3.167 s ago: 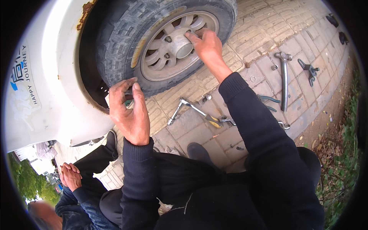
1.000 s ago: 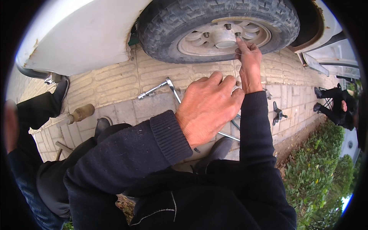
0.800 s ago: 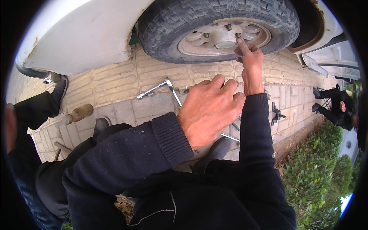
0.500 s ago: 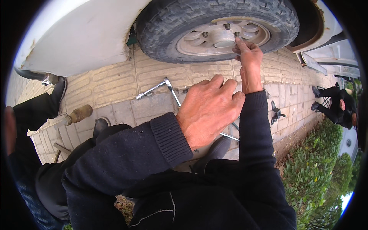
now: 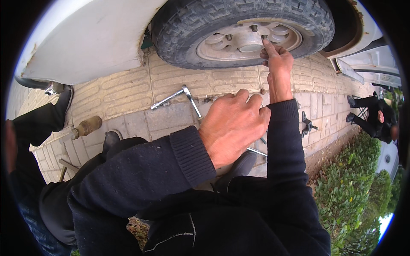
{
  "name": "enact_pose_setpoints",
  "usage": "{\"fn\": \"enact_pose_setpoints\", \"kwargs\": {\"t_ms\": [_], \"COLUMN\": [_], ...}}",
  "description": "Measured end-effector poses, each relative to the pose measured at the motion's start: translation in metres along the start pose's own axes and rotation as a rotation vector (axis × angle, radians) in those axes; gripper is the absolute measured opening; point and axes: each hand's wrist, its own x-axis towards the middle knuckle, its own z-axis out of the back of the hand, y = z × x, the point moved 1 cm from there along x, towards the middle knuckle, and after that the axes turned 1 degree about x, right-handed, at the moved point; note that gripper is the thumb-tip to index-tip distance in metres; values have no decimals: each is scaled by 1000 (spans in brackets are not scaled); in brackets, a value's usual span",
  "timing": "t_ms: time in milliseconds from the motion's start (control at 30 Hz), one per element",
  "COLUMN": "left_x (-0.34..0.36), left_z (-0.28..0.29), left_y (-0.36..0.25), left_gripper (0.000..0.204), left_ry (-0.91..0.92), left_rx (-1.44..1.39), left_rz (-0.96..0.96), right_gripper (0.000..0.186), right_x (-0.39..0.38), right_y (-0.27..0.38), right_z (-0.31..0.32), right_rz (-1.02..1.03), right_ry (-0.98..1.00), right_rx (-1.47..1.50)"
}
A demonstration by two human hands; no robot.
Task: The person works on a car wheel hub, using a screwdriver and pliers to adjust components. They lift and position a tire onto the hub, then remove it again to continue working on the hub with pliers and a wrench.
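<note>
The right hand (image 5: 279, 64) reaches the wheel (image 5: 209, 54), its thumb at a small, dark metal fastener (image 5: 264, 37) right of the projecting cylindrical hub (image 5: 250, 44); whether the fingers are clamped on it cannot be told. The wheel stands within the vehicle's arch, its spoked rim pale and dusty, its tyre (image 5: 188, 40) of grey rubber with deep, blocky tread. The left hand (image 5: 235, 128), knuckles up and fingers bent, hovers over the paving; its fingertips are hidden, so its grip cannot be determined. A shiny metal ratchet wrench (image 5: 171, 98) lies near it on ridged, yellowish paving (image 5: 119, 91). The white body panel (image 5: 94, 38) is smooth, with rust-brown edges
</note>
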Motion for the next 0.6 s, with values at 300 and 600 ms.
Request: {"fn": "enact_pose_setpoints", "kwargs": {"t_ms": [300,600], "left_x": [-8,-20], "left_z": [-13,-23], "left_y": [-13,-20], "left_gripper": [28,12], "left_ry": [227,463], "left_rx": [39,128], "left_rz": [-141,-277], "right_gripper": [31,37], "right_x": [5,4], "right_y": [-8,-13], "right_z": [-1,1], "right_rz": [83,162], "right_ry": [26,89], "right_rx": [-12,-77]}}
